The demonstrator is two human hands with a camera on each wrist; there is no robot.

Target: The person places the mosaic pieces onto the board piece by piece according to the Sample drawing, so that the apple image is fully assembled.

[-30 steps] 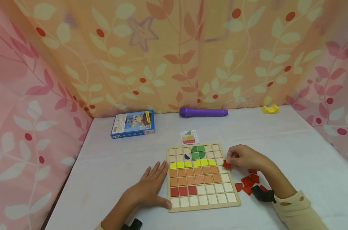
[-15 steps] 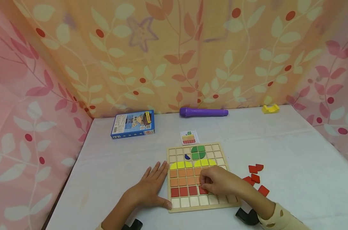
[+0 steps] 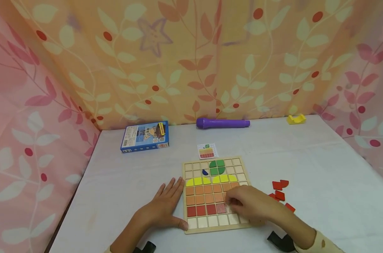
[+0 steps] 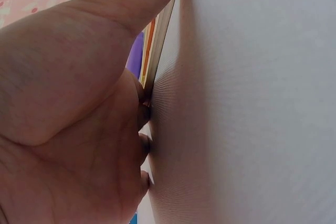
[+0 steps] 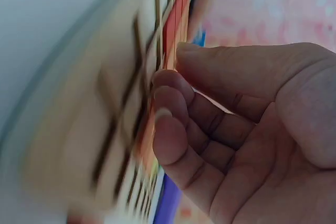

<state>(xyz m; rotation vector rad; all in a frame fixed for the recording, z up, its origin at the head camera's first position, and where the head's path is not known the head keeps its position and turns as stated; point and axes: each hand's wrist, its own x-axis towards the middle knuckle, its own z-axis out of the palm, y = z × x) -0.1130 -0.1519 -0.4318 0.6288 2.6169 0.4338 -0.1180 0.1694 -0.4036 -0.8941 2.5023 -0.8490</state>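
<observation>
A wooden grid board [image 3: 216, 230] lies on the white table, with green, yellow, orange and red tiles in its cells. My left hand [image 3: 161, 207] rests flat along its left edge, fingers straight, thumb at the lower left corner. In the left wrist view that hand's palm [image 4: 68, 108] and thumb appear beside the board's edge. Over the right part of the board is my right hand [image 3: 251, 202], just right of the last red tile [image 3: 221, 208] in the row. The right wrist view shows its fingers [image 5: 170, 135] loosely curled, the thumb apart, holding nothing visible.
Loose red tiles [image 3: 280, 195] lie right of the board, partly behind the right forearm. A small pattern card [image 3: 207, 151] sits behind the board. Farther back are a blue box [image 3: 145, 137], a purple microphone [image 3: 223, 123] and a yellow piece [image 3: 296, 119].
My right hand brought a red tile from the board's right edge to the red row and let go of it there. It has since shifted slightly right. The left hand has stayed put.
</observation>
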